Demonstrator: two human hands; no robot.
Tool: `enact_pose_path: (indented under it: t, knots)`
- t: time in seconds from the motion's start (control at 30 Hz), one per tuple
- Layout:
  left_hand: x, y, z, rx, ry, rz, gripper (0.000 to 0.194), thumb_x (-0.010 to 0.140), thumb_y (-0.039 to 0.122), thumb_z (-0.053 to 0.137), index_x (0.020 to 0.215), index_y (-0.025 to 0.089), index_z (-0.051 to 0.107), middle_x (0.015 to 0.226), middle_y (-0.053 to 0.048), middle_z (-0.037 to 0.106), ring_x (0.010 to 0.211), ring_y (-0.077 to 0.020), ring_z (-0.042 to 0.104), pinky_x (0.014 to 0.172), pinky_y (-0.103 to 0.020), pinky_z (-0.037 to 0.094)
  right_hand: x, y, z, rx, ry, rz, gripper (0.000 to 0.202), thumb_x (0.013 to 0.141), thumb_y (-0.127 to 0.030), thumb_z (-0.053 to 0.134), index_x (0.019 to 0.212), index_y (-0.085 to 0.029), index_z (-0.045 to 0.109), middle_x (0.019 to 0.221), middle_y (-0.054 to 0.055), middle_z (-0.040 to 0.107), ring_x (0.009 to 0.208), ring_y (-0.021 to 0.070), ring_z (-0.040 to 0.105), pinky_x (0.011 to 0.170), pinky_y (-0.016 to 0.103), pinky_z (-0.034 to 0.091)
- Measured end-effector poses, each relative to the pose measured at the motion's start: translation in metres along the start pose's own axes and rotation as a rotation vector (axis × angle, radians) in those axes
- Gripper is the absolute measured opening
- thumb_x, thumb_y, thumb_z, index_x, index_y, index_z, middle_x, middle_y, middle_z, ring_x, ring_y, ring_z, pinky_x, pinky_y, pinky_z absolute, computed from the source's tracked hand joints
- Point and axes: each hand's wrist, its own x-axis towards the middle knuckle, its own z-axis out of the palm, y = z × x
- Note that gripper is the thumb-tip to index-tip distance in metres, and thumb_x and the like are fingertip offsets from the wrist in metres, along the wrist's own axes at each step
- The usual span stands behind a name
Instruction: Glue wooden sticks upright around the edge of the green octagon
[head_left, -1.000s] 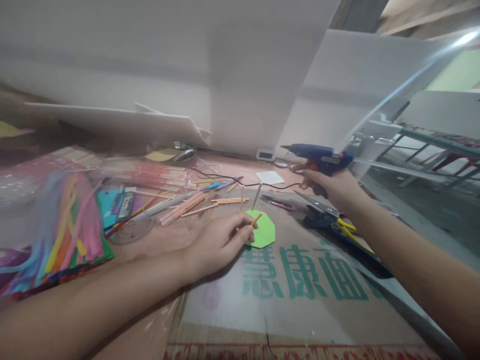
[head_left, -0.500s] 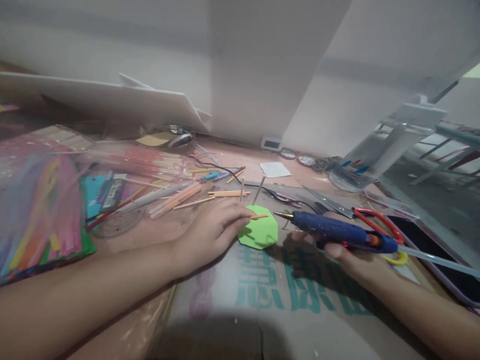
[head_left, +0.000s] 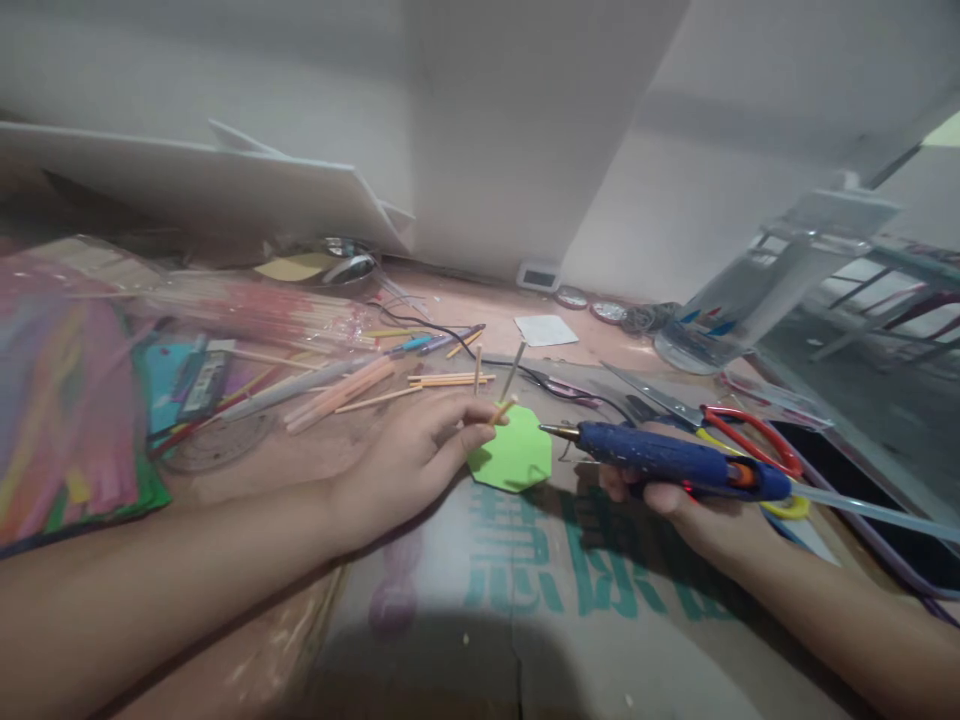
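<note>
My left hand (head_left: pixel 427 450) pinches a short wooden stick (head_left: pixel 504 409) over a green paper octagon (head_left: pixel 514 455), the stick's free end tilted upward. Two thin sticks stand up at the octagon's far edge, a pale one (head_left: pixel 478 370) and a darker, leaning one (head_left: pixel 515 367). In my right hand (head_left: pixel 690 515) is a blue glue gun (head_left: pixel 660 455), its metal nozzle aimed left, just right of the octagon and apart from the stick. A clear glue stick (head_left: pixel 870 505) sticks out of the gun's rear.
Scissors (head_left: pixel 750 435) and a phone (head_left: pixel 862 500) lie at right, below a water container (head_left: pixel 757 280). Loose sticks (head_left: pixel 450 380), pens and a black cable lie beyond the octagon. Bagged colourful strips (head_left: pixel 75 400) are at left.
The stick in my left hand has turned from nearly level to tilted upward. My right hand and the glue gun have hardly moved. The view has shifted slightly.
</note>
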Motion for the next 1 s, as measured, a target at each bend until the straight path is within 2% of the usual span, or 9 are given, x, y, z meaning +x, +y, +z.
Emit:
enact_pose_path:
  t: [0.1,0.2,0.37,0.47,0.57,0.7,0.77,0.83,1.0]
  knots:
    - [0.000,0.004,0.002,-0.310,-0.026,-0.208,0.014,0.098,0.029,0.059,0.098,0.017,0.064,0.086,-0.002,0.074,0.076,-0.0134,0.069,0.071,-0.025,0.054,-0.001,0.000,0.000,0.017,0.007,0.008,0.047,0.083,-0.072,0.066,0.080,-0.026,0.067,0.074,0.001,0.068,0.067,0.0193,0.067,0.061,0.031,0.052]
    - [0.002,0.007,0.003,-0.541,-0.058,-0.303,0.017,0.099,0.033,0.058,0.102,0.016,0.059,0.078,-0.002,0.074,0.071,-0.0133,0.070,0.069,-0.024,0.055,-0.002,-0.002,0.000,-0.003,-0.002,-0.002,0.045,0.083,-0.071,0.068,0.080,-0.026,0.068,0.074,0.001,0.069,0.067,0.0194,0.067,0.060,0.031,0.051]
    - [0.004,0.010,0.004,-0.668,-0.060,-0.395,0.024,0.097,0.038,0.062,0.104,0.016,0.054,0.075,-0.003,0.076,0.068,-0.0137,0.071,0.067,-0.023,0.055,0.001,-0.006,0.001,-0.026,0.005,0.016,0.050,0.082,-0.073,0.066,0.077,-0.023,0.067,0.074,0.003,0.071,0.069,0.0210,0.068,0.061,0.031,0.051]
    - [0.002,0.010,0.005,-0.684,-0.063,-0.413,0.021,0.099,0.037,0.059,0.105,0.017,0.054,0.074,-0.003,0.075,0.065,-0.0132,0.070,0.065,-0.023,0.054,0.004,-0.007,0.003,-0.036,-0.011,0.030,0.050,0.083,-0.071,0.067,0.078,-0.022,0.067,0.075,0.004,0.071,0.070,0.0213,0.069,0.062,0.032,0.051]
    - [0.000,0.008,0.005,-0.529,-0.083,-0.307,0.016,0.101,0.033,0.055,0.103,0.018,0.057,0.079,-0.003,0.076,0.071,-0.0144,0.072,0.070,-0.026,0.055,0.006,-0.009,0.003,-0.041,-0.017,0.014,0.050,0.083,-0.072,0.066,0.077,-0.022,0.067,0.073,0.003,0.070,0.067,0.0204,0.068,0.061,0.031,0.052]
    - [-0.002,0.000,0.000,0.038,-0.007,0.070,0.012,0.099,0.025,0.060,0.101,0.019,0.069,0.100,-0.004,0.077,0.094,-0.0165,0.072,0.086,-0.029,0.053,0.003,-0.013,0.001,-0.060,0.014,-0.029,0.052,0.082,-0.075,0.064,0.077,-0.023,0.067,0.070,0.001,0.069,0.063,0.0189,0.068,0.056,0.029,0.052]
    - [0.000,-0.005,-0.003,0.203,0.031,0.219,0.013,0.099,0.021,0.059,0.107,0.019,0.070,0.106,-0.004,0.077,0.099,-0.0168,0.070,0.090,-0.030,0.051,0.001,-0.013,-0.001,-0.083,0.016,-0.042,0.050,0.084,-0.074,0.063,0.078,-0.025,0.066,0.071,0.001,0.069,0.064,0.0191,0.068,0.057,0.029,0.053]
    - [0.002,-0.008,-0.006,0.279,0.026,0.284,0.014,0.099,0.018,0.059,0.108,0.019,0.070,0.106,-0.004,0.077,0.100,-0.0170,0.069,0.090,-0.030,0.050,-0.001,-0.012,-0.002,-0.116,0.009,-0.048,0.047,0.085,-0.073,0.062,0.079,-0.026,0.066,0.071,0.001,0.068,0.063,0.0190,0.068,0.056,0.029,0.054]
    - [0.002,-0.008,-0.007,0.334,-0.037,0.281,0.014,0.099,0.019,0.060,0.108,0.021,0.071,0.107,-0.003,0.078,0.100,-0.0178,0.069,0.091,-0.032,0.047,-0.001,-0.007,-0.004,-0.158,-0.021,-0.084,0.044,0.087,-0.070,0.062,0.082,-0.027,0.067,0.072,0.001,0.069,0.063,0.0186,0.068,0.053,0.028,0.054]
